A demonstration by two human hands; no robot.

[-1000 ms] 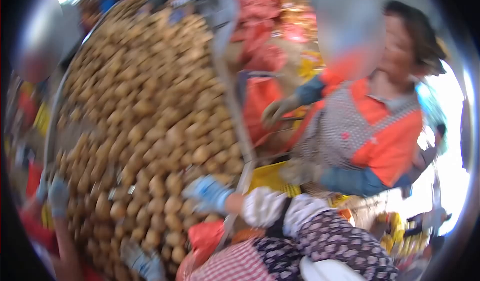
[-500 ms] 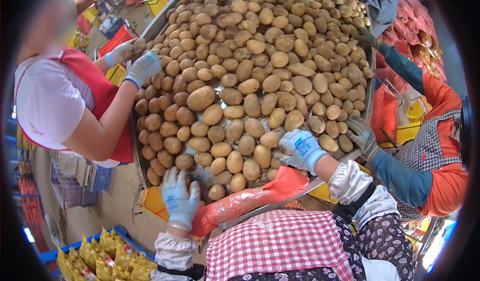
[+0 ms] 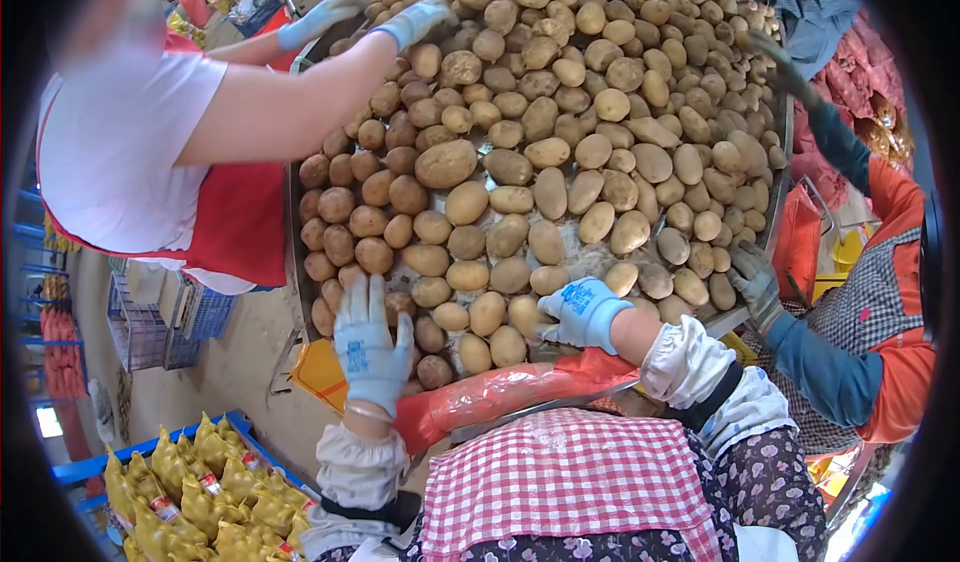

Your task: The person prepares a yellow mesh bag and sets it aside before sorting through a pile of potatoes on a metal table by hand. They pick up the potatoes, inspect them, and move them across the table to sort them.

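Potatoes (image 3: pixel 548 192) crowd the metal tray (image 3: pixel 294 224). Left hand (image 3: pixel 370 347) lies flat, fingers spread, on those at its near edge. Right hand (image 3: pixel 585 312) curls over others nearby; I cannot tell whether it grips one.

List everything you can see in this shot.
potatoes: very many, tan-brown, heaped on table
table: one, grey metal, centre
bag: one, orange-red, table's near edge
yellow packs: many, blue crate, lower left
left co-worker: one, white shirt, red apron, reaching over potatoes
right co-worker: one, orange and blue sleeves, right edge
checked apron: one, red-white, bottom
left hand: one, pale-blue glove, spread flat on near potatoes
right hand: one, pale-blue glove, curled among near potatoes
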